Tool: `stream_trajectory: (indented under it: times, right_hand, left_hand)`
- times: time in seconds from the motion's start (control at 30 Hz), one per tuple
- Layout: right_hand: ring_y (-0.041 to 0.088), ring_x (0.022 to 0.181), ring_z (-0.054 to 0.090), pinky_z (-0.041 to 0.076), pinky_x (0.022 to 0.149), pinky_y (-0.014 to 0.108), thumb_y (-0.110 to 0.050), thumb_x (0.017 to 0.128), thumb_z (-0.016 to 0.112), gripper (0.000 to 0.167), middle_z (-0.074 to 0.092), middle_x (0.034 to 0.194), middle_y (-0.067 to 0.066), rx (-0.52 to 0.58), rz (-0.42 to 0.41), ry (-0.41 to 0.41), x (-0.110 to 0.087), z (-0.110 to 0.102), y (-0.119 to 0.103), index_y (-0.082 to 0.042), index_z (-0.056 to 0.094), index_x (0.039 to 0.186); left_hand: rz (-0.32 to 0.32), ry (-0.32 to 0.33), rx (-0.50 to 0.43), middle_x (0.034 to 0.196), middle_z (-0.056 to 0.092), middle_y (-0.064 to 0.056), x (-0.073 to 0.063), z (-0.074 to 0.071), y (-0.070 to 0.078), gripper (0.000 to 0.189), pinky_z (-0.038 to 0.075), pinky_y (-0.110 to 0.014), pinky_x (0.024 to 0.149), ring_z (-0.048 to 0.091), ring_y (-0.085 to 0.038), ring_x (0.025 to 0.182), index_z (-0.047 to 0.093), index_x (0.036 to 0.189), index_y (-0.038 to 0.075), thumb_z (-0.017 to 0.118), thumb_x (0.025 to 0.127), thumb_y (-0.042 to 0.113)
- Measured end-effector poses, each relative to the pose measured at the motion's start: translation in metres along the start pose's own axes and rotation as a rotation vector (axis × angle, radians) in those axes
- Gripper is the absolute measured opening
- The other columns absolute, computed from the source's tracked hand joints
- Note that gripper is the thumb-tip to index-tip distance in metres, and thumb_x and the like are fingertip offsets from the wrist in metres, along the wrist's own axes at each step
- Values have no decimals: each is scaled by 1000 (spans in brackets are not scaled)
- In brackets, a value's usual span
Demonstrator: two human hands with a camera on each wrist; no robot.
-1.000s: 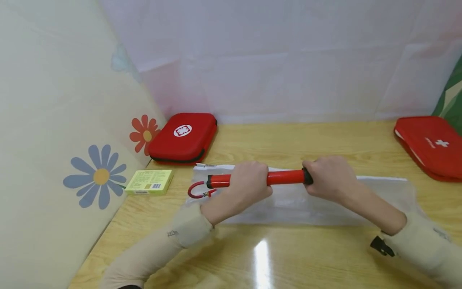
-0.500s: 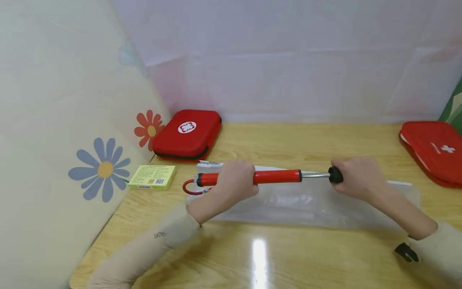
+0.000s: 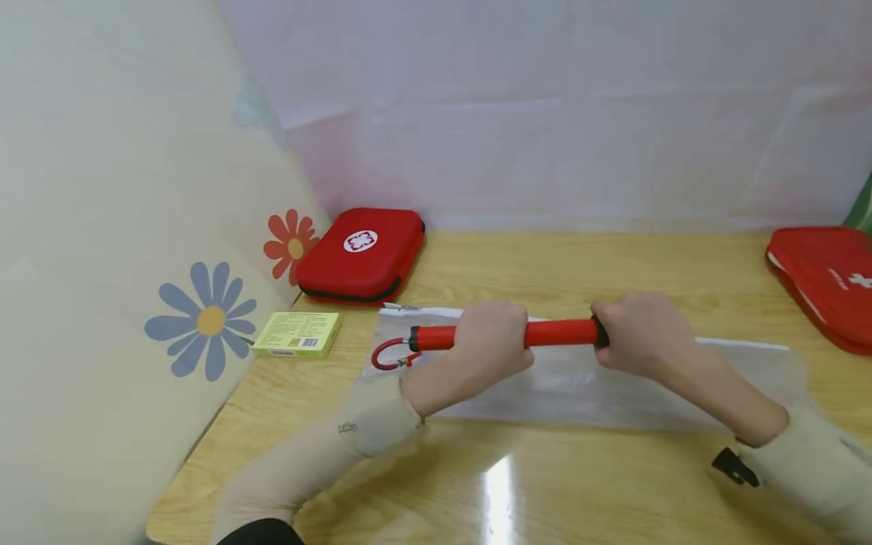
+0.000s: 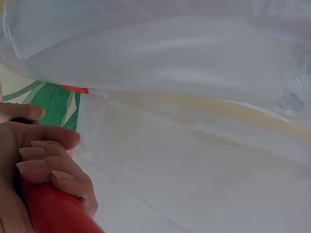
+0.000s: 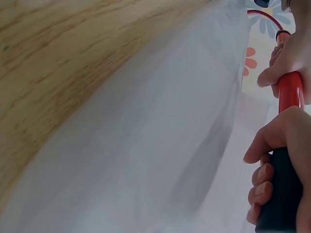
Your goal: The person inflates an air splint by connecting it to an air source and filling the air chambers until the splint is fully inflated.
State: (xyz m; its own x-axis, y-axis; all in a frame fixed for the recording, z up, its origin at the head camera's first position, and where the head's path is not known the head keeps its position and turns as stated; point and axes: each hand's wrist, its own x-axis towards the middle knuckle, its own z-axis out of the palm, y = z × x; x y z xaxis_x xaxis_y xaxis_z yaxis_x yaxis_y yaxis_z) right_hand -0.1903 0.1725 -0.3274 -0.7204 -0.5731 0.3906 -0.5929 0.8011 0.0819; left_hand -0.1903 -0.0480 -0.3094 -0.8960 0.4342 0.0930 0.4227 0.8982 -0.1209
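Note:
A red hand pump is held level, left to right, above a clear plastic zip bag. My left hand wraps round the pump's barrel. The right hand grips the black handle, which sits right against the barrel's end, so no metal rod shows. At the pump's left end a short red hose curves back under the barrel. Both hands' curled fingers show in the right wrist view. The bag lies flat on the wooden table, partly hidden by the hands and forearms.
A red hard case with a white emblem stands at the back left, by the wall. In front of it lies a yellow-green box. A red pouch with a white cross lies at the far right.
Half a second ago the pump's metal rod was drawn out to the right; it is now pushed back in. My two hands have come closer together, both keeping their grip.

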Motion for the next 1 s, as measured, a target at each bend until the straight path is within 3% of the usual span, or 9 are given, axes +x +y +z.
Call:
stream_trajectory:
  times: [0.2,0.4,0.5,0.67,0.77,1.0]
  right_hand:
    - [11,46,31,28,43,29,-16,66,71,26,34,51,-7,24,-35,25,-6,3,10,-14,45,68]
    - [14,48,36,29,42,31,-20,69,74,26,40,55,-5,51,51,-47,-21,3,41,-14,49,73]
    - [15,47,36,29,41,32,-20,67,73,26,39,54,-5,43,80,-65,-27,1,51,-14,48,71]
    - [15,49,36,28,43,32,-20,64,70,22,39,55,-4,39,120,-126,-22,2,46,-16,49,68]
    - [15,49,37,29,44,31,-20,64,70,20,41,55,-4,47,110,-156,-16,4,35,-15,51,69]
    - [14,46,35,28,43,29,-16,67,68,20,38,52,-4,47,52,-137,1,3,9,-15,48,67]
  left_hand:
    - [35,9,16,57,52,4,2,1,-7,18,39,-28,40,50,-14,48,62,72,15,69,78,31]
    - [5,79,64,49,46,5,-3,11,-36,24,37,-29,39,47,-15,45,53,58,16,68,72,28]
    - [4,102,75,47,44,5,-5,13,-43,25,36,-28,39,46,-15,45,52,56,16,68,71,27]
    - [34,85,33,48,46,4,-4,12,-36,21,38,-26,40,46,-14,44,60,63,14,70,75,28]
    - [21,56,26,50,49,4,-3,11,-27,21,38,-26,42,47,-14,45,62,69,13,71,77,30]
    - [21,33,3,56,53,3,-1,7,-13,20,41,-27,45,50,-15,49,68,78,12,71,78,31]
